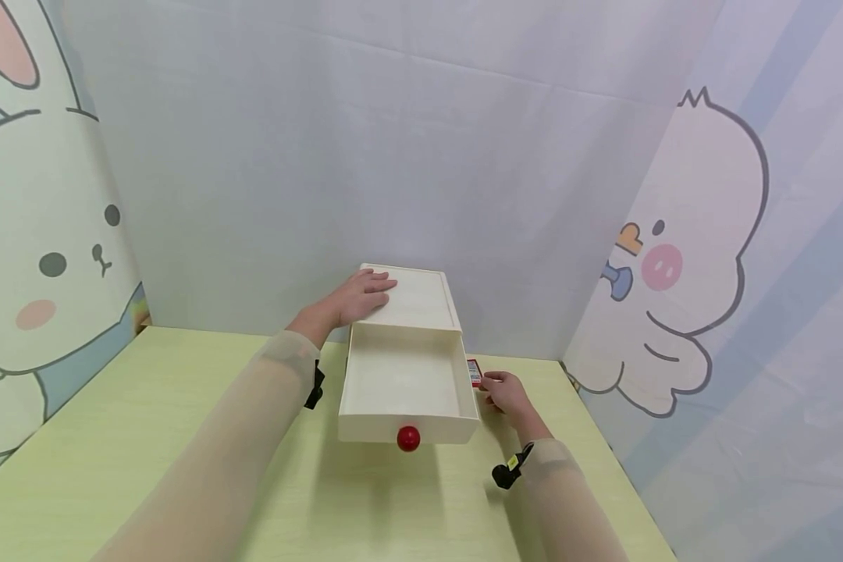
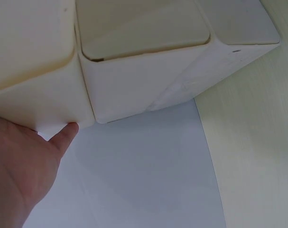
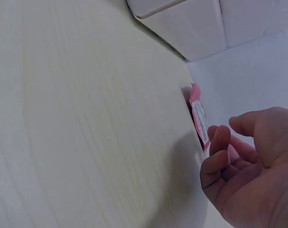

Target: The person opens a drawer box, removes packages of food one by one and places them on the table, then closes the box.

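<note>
Fingers of the right hand point(image 3: 260, 176) curl loosely, seemingly empty, beside the red-edged packet point(image 3: 199, 115) right of centre, likely light, pliable, best pinched along its edge.

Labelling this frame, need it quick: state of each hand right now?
Left hand: open, resting on the white drawer unit.
Right hand: open, loosely curled, holding nothing, close to the red-edged packet.

hands point(image 1: 357, 298) point(image 1: 507, 393): 2 | open drawer point(image 1: 402, 378): 1 | red knob point(image 1: 408, 439): 1 | packet point(image 3: 199, 116): 1 | cartoon figures point(image 1: 45, 211) point(image 1: 709, 211): 2
</note>
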Demonstrator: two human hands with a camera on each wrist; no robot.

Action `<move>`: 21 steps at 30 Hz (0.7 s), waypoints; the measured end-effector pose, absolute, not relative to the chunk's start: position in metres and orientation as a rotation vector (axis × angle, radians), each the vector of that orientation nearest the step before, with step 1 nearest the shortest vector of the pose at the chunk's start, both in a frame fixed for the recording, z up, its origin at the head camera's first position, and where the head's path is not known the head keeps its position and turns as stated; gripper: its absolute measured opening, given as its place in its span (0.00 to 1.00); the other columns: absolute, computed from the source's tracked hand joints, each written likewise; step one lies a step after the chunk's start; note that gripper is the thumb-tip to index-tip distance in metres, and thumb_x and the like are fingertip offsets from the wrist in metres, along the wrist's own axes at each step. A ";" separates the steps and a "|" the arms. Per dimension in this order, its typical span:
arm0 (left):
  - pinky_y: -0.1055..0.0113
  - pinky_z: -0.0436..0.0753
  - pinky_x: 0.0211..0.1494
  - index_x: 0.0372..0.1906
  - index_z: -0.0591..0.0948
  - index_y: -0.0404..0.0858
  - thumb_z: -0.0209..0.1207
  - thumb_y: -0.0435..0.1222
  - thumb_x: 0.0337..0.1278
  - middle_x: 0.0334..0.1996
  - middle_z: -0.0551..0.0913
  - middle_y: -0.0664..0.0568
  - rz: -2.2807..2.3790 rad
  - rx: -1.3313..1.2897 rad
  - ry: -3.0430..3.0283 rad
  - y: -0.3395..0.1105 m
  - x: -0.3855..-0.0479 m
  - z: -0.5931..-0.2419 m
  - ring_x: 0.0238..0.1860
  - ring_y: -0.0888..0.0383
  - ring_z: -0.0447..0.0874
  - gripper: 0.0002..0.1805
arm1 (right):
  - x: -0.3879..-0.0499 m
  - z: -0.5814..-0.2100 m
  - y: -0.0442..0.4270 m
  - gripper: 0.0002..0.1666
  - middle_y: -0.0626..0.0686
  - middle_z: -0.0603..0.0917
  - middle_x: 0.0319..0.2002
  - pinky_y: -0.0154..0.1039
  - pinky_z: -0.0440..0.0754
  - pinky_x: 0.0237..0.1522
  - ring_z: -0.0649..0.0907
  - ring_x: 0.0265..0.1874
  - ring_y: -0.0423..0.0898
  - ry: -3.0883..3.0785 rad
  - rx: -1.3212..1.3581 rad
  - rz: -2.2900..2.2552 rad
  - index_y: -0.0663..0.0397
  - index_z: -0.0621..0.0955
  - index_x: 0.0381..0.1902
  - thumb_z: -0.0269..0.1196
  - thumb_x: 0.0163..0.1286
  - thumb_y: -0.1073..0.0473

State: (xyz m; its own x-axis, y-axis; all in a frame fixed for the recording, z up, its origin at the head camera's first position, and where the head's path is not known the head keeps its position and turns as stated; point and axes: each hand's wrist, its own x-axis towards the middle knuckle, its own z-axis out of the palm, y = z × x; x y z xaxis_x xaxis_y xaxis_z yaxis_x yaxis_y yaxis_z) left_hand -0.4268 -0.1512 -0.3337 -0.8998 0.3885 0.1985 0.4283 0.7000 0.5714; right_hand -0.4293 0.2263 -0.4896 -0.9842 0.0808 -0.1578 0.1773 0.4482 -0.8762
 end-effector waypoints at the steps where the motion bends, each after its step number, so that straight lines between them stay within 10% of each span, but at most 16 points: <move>1: 0.36 0.42 0.92 0.87 0.65 0.41 0.41 0.45 0.86 0.89 0.57 0.41 -0.979 -0.682 -2.839 -0.151 -0.427 -0.334 0.91 0.35 0.39 0.32 | -0.429 -0.490 0.226 0.27 0.62 0.89 0.57 0.35 0.78 0.36 0.81 0.32 0.44 2.594 0.230 -1.584 0.64 0.77 0.74 0.59 0.85 0.56; 21: 0.37 0.42 0.92 0.86 0.66 0.41 0.42 0.44 0.86 0.89 0.58 0.42 -1.003 -0.686 -2.827 -0.150 -0.425 -0.334 0.92 0.36 0.40 0.32 | -0.409 -0.482 0.233 0.28 0.63 0.89 0.60 0.37 0.82 0.37 0.85 0.35 0.45 2.605 0.055 -1.594 0.61 0.78 0.75 0.56 0.87 0.51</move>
